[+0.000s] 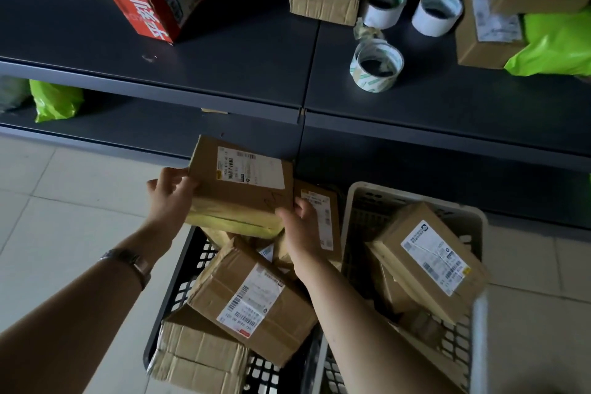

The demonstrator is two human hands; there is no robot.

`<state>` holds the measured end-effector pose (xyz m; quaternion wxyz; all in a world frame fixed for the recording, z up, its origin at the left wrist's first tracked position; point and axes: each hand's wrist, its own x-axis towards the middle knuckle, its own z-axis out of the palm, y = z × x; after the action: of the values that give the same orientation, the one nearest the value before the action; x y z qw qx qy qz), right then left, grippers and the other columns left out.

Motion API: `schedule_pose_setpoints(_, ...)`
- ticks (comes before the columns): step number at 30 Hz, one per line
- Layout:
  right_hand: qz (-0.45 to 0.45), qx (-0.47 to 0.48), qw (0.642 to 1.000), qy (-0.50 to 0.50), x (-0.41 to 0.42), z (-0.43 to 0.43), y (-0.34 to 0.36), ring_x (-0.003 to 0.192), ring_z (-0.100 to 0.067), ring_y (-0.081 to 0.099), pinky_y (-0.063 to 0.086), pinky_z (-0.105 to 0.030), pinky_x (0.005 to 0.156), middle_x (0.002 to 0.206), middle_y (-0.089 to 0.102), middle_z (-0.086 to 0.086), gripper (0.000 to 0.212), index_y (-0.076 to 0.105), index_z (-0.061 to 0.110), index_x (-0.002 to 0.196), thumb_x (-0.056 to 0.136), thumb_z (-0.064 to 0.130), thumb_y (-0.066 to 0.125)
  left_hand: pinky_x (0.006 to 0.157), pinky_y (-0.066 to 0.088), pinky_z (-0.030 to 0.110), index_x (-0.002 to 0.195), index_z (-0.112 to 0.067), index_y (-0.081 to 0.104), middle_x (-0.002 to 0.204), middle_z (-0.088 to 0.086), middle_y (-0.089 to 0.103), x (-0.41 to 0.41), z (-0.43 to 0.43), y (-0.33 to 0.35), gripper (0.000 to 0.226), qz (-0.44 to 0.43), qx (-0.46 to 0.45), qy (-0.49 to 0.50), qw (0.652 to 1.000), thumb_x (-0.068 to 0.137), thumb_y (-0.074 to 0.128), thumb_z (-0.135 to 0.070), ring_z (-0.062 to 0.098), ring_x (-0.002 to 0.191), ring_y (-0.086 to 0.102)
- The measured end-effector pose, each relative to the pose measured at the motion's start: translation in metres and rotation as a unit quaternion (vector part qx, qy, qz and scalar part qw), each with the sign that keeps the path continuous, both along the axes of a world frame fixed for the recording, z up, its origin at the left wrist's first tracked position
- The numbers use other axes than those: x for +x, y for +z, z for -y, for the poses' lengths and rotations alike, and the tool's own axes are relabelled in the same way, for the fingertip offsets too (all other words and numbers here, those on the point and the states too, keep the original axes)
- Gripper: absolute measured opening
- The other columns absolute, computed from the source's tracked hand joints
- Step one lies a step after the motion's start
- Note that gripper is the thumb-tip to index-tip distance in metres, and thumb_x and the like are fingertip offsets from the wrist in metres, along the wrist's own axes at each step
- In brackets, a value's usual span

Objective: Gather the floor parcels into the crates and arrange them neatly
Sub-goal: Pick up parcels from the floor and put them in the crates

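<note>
Flat brown cardboard parcel (240, 192) with white label was held above far end of black lattice plastic crate (188, 275). Label faced up; long axis ran left to right, right end angled slightly toward wearer. Left hand (172, 192) gripped left short end, fingers wrapped round edge. Right hand (299, 224) gripped near right corner. Pale grey plastic crate (358, 201) stood just beside, on right.

Labelled cardboard parcel (240, 189) tilted above the black crate (188, 269).

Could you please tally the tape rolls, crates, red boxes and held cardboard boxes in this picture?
Tape rolls: 3
Crates: 2
Red box: 1
Held cardboard box: 1
Total: 7
</note>
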<state>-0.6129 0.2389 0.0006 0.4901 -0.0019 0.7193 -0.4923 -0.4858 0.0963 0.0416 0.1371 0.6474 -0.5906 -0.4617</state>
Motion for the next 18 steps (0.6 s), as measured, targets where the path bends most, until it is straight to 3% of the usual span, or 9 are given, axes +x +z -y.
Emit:
schedule_pose_setpoints(1,-0.006,-0.003,1.0,-0.016,-0.001,-0.004,0.003,0.116,-0.02,0.051,0.043,-0.028,0.086,0.13,0.05,-0.002,0.037,0.047,0.026,0.13,0.095,0.03,0.058,0.089,0.038,0.037,0.103,-0.015,0.052,0.118,0.012,0.041,-0.001,-0.003,0.006,0.01,-0.035,-0.002,0.005,0.999,0.099,0.045,-0.02,0.024,0.104,0.044)
schedule_pose_setpoints(3,0.016,-0.026,0.997,-0.072,-0.003,-0.013,0.016,0.109,-0.018,0.056,0.046,-0.027,0.084,0.116,0.057,0.003,0.025,0.055,0.023,0.12,0.099,0.036,0.05,0.078,0.042,0.032,0.085,-0.021,0.047,0.096,0.008,0.051,-0.004,-0.011,0.023,0.016,-0.1,-0.015,0.026,0.995,0.097,0.041,-0.014,0.022,0.092,0.048)
schedule_pose_setpoints(6,0.052,-0.04,0.983,-0.169,-0.016,-0.04,0.029,0.102,-0.019,0.067,0.054,-0.04,0.091,0.109,0.07,-0.001,0.037,0.063,0.023,0.117,0.096,0.048,0.046,0.064,0.037,0.029,0.074,-0.023,0.044,0.078,-0.001,0.051,-0.016,-0.033,0.048,0.023,-0.151,-0.025,0.056,0.987,0.092,0.037,-0.011,0.017,0.077,0.048)
schedule_pose_setpoints(9,0.031,-0.027,0.978,-0.206,-0.032,-0.08,0.04,0.098,-0.02,0.069,0.055,-0.043,0.092,0.107,0.071,-0.006,0.031,0.06,0.023,0.115,0.098,0.044,0.046,0.058,0.037,0.026,0.077,-0.025,0.044,0.078,-0.003,0.049,-0.032,-0.077,0.058,0.023,-0.134,-0.02,0.015,0.991,0.095,0.038,-0.012,0.01,0.069,0.048)
schedule_pose_setpoints(12,-0.018,-0.02,0.976,-0.218,-0.055,-0.137,0.052,0.098,-0.021,0.068,0.055,-0.04,0.089,0.107,0.069,-0.006,0.031,0.059,0.019,0.116,0.099,0.041,0.046,0.058,0.041,0.027,0.084,-0.027,0.045,0.085,0.0,0.053,-0.053,-0.139,0.057,0.017,-0.14,0.008,-0.012,0.99,0.097,0.044,-0.016,0.014,0.074,0.052)
schedule_pose_setpoints(18,-0.17,0.058,0.952,-0.248,-0.084,-0.267,0.071,0.079,-0.011,0.062,0.043,-0.023,0.062,0.088,0.063,0.005,0.021,0.054,0.019,0.096,0.104,0.032,0.04,0.061,0.043,0.026,0.096,-0.014,0.047,0.087,0.0,0.057,-0.089,-0.265,0.038,0.004,-0.117,0.07,-0.067,0.988,0.096,0.051,-0.017,0.014,0.077,0.056)
